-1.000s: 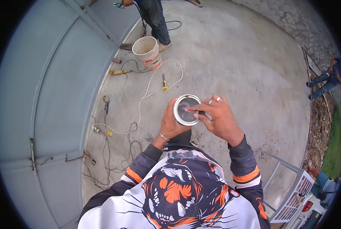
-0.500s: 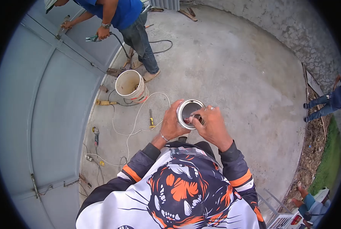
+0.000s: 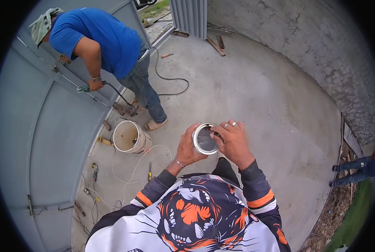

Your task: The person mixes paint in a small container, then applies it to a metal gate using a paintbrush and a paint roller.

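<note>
In front of my chest, my left hand (image 3: 188, 147) is wrapped round the side of an open metal can (image 3: 197, 148). Grey paint (image 3: 207, 142), or a similar grey liquid, shows inside it. My right hand (image 3: 233, 140) is at the can's right rim, fingers bent and closed together over the opening. Something small and dark shows at those fingertips; most of it is hidden, so its kind cannot be told.
A white bucket (image 3: 143, 143) stands ahead left, near a grey metal gate (image 3: 57, 126). Beside it a person in a blue shirt (image 3: 99, 42) bends, holding a green clamp (image 3: 83, 88) on a cable. A grinder (image 3: 95, 170), a yellow-handled tool (image 3: 149, 172) and cords lie on the concrete.
My right fingers have come up from inside the can to its rim. The view has shifted, with more of the person in blue now showing, bent lower by the gate.
</note>
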Tool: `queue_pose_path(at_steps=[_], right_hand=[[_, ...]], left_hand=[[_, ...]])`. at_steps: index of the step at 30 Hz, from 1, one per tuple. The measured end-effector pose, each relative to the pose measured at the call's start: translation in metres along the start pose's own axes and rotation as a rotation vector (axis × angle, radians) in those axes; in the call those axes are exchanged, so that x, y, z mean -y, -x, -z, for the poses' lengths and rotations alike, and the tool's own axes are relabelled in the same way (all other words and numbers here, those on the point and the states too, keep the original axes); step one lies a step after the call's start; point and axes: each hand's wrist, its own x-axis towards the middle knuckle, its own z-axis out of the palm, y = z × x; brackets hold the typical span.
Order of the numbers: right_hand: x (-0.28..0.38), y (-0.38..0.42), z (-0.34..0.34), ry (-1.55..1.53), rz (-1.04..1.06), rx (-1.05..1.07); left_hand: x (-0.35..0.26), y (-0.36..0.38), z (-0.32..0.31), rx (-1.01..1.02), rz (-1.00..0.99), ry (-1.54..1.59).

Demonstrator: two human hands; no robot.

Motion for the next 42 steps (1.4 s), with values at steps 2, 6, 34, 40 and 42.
queue_pose_path(at_steps=[2,6,34,40,42], right_hand=[[-0.047,-0.046,0.007,-0.102,0.048,0.037],[-0.121,-0.126,0.036,-0.19,0.151,0.252],[-0.541,-0.821,-0.112,-0.343,0.318,0.407],[-0.624,-0.99,-0.16,-0.303,0.415,0.327],[-0.639,-1.045,-0.182,-0.353,0.38,0.281]], left_hand=[[0.007,-0.06,-0.023,-0.042,0.033,-0.02],[0.026,-0.151,-0.052,-0.123,0.118,-0.127],[0.394,-0.826,-0.047,-0.293,0.318,-0.19],[0.463,-0.972,-0.026,-0.425,0.39,-0.157],[0.478,-1.022,-0.01,-0.452,0.413,-0.163]])
